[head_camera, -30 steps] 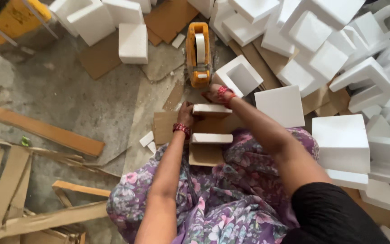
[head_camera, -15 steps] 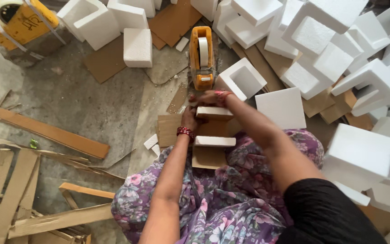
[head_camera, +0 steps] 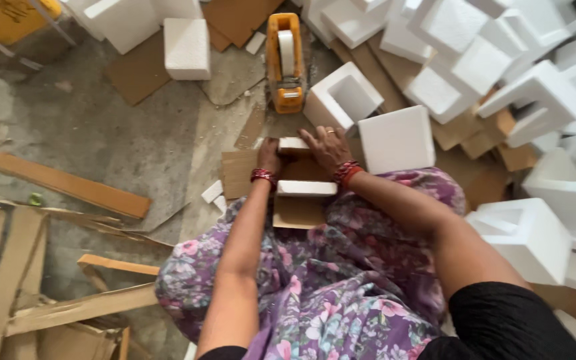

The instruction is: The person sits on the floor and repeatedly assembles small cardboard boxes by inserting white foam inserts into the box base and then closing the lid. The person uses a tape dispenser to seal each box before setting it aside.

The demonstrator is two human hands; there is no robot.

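Where the seated person's lap ends, a flat cardboard piece lies on the floor and serves as landmark for this entry.

Item 1: far foam strip, white, across the cardboard's far edge. Right hand lies flat on it, fingers spread and extended, pressing rather than gripping, apparently to keep it seated against the cardboard.

Item 2: left hand, at the strip's left end; fingers curled toward it, but how tightly they close cannot be told.

Item 3: near foam strip, white, across the cardboard's middle, parallel to the first, untouched.

Item 4: yellow tape dispenser, just beyond the cardboard, upright, within reach.

Item 5: foam corner blocks, white, heaped right of and beyond the cardboard.

Item 6: wooden slats, left of the cardboard, well apart.
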